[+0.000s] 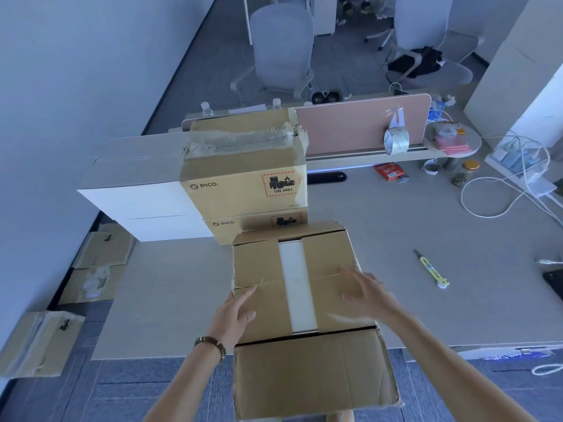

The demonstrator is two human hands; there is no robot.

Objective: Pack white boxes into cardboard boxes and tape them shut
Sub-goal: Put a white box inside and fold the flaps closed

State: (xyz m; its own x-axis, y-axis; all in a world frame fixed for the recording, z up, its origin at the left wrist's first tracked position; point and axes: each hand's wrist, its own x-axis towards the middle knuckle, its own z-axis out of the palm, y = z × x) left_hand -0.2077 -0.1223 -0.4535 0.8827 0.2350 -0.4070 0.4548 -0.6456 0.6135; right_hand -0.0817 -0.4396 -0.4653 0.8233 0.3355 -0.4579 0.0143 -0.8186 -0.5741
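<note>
Both hands, the left hand (236, 312) and right hand (364, 292), press flat with straight fingers on the cardboard box (265, 269) flaps; a white box (297, 284) shows between them.

Open cardboard box (304, 287) is sitting at my table edge, side flaps folded in, white box (297, 284) showing through the gap between them.

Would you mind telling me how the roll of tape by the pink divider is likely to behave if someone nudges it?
The roll of tape stands on its edge against the pink divider, so a nudge would probably send it rolling or tipping flat. It looks like a thick, mostly full roll, so it is likely stiff and easy to grip.
</note>
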